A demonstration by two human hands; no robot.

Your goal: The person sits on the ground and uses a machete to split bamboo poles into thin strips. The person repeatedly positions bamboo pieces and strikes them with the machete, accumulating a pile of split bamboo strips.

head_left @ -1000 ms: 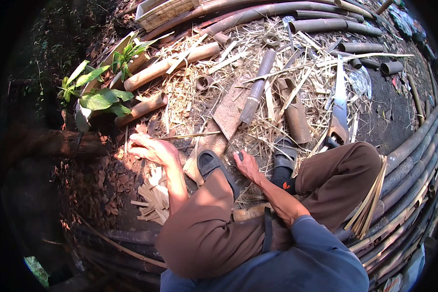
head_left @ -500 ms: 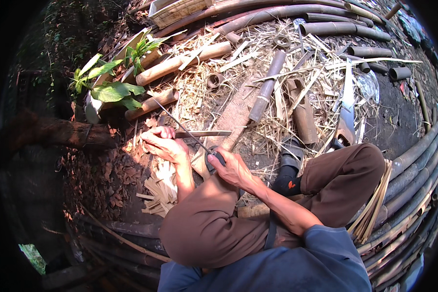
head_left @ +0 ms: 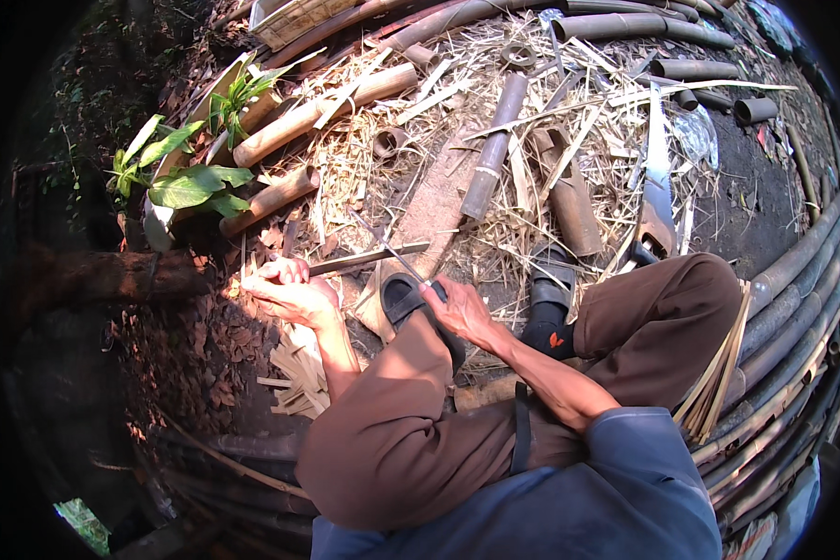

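Observation:
My left hand [head_left: 291, 293] is closed around one end of a flat bamboo strip [head_left: 371, 257], which points to the right over the ground. In my right hand [head_left: 464, 311] is the dark handle of a knife; its thin blade [head_left: 390, 247] slants up and to the left, crossing the strip. From this angle I cannot tell whether blade and strip touch. Just below the crossing is my sandalled foot [head_left: 403, 299]. Pale split strips [head_left: 301, 373] lie in a pile beside my left forearm.
A handsaw [head_left: 658, 177] lies at right among shavings [head_left: 616, 140]. Cut bamboo tubes [head_left: 495, 154] and a plank [head_left: 431, 201] lie ahead. Long bamboo poles [head_left: 784, 336] run along the right. A leafy plant [head_left: 191, 187] and a log [head_left: 131, 285] stand left.
The view has shifted slightly, so the scene sits further left and higher. The knife blade lies at a flatter angle and its tip has moved right along the strip. Both hands keep their hold.

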